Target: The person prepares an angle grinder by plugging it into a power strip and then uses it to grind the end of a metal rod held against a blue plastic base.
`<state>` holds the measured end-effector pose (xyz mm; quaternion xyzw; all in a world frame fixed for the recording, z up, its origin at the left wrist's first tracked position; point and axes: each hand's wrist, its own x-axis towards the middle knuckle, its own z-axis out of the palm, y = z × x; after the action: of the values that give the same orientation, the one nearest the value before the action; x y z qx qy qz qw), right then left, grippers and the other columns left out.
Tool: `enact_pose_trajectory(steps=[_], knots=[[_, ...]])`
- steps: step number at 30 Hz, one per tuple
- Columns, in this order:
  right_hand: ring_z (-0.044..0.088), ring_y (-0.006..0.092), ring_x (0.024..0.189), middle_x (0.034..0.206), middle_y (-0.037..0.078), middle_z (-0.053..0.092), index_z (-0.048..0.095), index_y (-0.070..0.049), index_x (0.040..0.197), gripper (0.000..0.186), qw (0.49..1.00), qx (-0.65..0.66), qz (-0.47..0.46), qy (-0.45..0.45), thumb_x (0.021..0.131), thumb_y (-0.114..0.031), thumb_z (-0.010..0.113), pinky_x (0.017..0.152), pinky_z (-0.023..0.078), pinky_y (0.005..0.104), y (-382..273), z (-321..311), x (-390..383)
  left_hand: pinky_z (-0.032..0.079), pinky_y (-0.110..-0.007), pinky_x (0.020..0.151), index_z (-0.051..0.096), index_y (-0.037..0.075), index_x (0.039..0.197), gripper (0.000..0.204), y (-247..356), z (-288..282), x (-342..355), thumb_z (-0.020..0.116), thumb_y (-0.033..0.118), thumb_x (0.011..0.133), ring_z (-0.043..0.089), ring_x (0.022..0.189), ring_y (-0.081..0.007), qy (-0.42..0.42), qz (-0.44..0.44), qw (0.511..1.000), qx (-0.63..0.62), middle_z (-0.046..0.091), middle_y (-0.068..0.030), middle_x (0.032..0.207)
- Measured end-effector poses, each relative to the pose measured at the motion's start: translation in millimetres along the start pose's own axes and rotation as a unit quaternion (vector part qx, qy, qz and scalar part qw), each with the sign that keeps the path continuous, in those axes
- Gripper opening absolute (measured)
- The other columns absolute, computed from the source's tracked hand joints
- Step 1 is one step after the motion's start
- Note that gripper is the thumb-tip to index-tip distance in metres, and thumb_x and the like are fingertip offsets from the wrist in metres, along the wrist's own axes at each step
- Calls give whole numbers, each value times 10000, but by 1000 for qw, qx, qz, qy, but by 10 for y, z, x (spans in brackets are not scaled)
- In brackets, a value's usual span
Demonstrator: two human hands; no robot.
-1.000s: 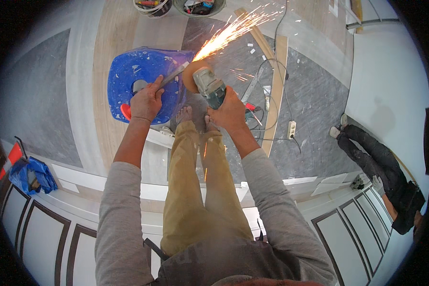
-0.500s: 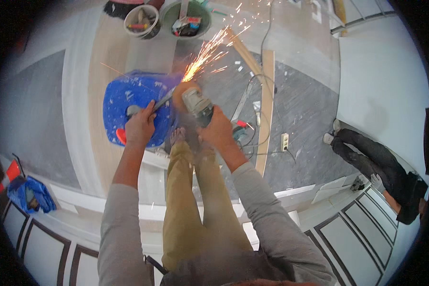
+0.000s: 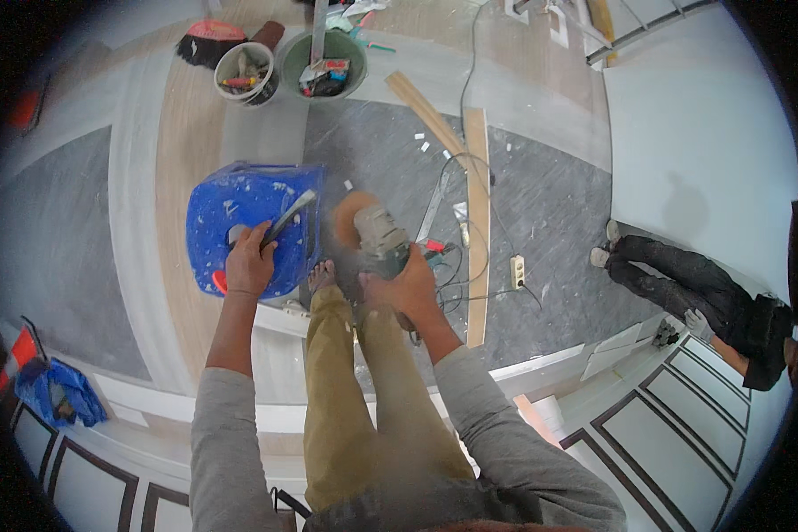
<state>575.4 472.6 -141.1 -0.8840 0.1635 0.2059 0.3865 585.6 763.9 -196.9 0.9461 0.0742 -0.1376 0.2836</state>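
My left hand (image 3: 250, 262) grips a flat-ended metal chisel (image 3: 290, 217), whose blade slants up to the right over a paint-spattered blue plastic stool or upturned tub (image 3: 226, 208). A small red piece (image 3: 220, 282) shows beside my left wrist. My right hand (image 3: 410, 285) is wrapped around an angle grinder (image 3: 385, 238). The grinder's orange-brown disc (image 3: 353, 219) looks blurred and stands apart from the chisel's tip, with no sparks at it. Both tools are held above the floor in front of my legs.
Cables loop near wooden strips (image 3: 476, 222) and a power strip (image 3: 518, 271) on my right. Beyond stand a white bucket (image 3: 255, 96) and a green tub (image 3: 359, 78) with tools, beside a broom head (image 3: 211, 44). Another person's legs (image 3: 674, 270) are at the far right.
The sparks have stopped. The grinder has moved down and to the right, away from the chisel, and the chisel's tip now points up more steeply. The view has shifted slightly.
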Motion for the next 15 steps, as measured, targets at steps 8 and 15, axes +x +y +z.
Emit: enact_pose_trajectory(steps=[8, 15], knots=[[638, 419, 1018, 1068, 260, 646, 496, 40, 1205, 738, 1000, -6, -7, 8, 623, -253, 841, 870, 507, 461, 96, -136, 43, 519, -421, 782, 685, 70, 1106, 268, -73, -11, -178, 631, 181, 868, 668, 883, -375, -48, -55, 987, -145, 697, -184, 961], [643, 423, 998, 1041, 251, 655, 496, 38, 1200, 740, 999, -42, -1, -7, 621, -272, 837, 864, 509, 459, 56, -84, 73, 512, -459, 782, 672, 62, 1083, 262, -63, -67, -15, 564, 229, 913, 659, 887, -405, -113, -90, 987, -78, 692, -202, 916]])
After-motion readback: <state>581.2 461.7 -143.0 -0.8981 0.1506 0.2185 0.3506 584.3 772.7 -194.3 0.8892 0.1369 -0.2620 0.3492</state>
